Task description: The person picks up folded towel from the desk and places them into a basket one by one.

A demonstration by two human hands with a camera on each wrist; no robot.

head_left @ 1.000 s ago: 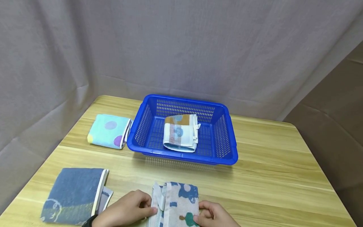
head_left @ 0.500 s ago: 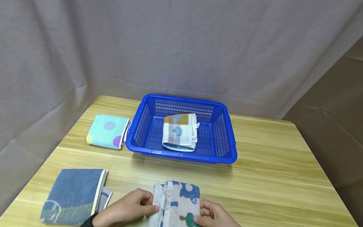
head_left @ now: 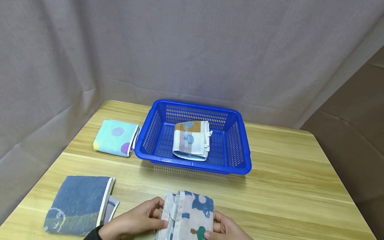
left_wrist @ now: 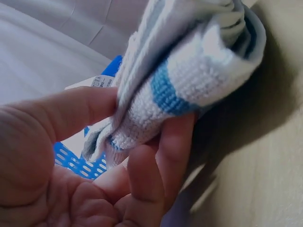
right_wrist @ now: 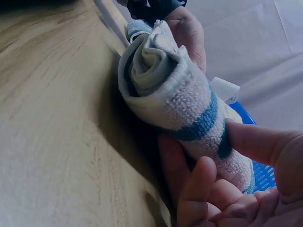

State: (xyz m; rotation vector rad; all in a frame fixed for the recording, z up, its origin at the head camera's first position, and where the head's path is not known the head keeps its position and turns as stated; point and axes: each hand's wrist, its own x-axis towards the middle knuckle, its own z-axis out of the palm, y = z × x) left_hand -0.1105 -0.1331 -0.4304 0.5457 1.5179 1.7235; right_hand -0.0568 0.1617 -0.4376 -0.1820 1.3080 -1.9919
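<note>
A folded towel (head_left: pixel 195 211), off-white with blue and green figures and a pale hanging loop, is at the front middle of the table in the head view. My left hand (head_left: pixel 139 218) pinches its left edge, thumb on top and fingers underneath. On the right edge, my right hand (head_left: pixel 226 228) grips it the same way. Both wrist views show the towel's layers (left_wrist: pixel 175 80) rolled over at one end, with fingers curled below the cloth (right_wrist: pixel 189 109). The towel's near end is cut off by the head view's lower border.
Behind the hands stands a blue plastic basket (head_left: pixel 192 164) holding a folded white-and-brown towel (head_left: pixel 192 140). A folded turquoise dotted towel (head_left: pixel 115 136) lies against the basket's left side. Nearer, a folded dark blue towel (head_left: pixel 81 200) lies left of my left hand. Grey curtain (head_left: pixel 192 50) hangs behind the table.
Both hands and the held towel have shifted slightly to the right, and the towel's far edge sits a little higher in view. The basket and the other towels stay put.
</note>
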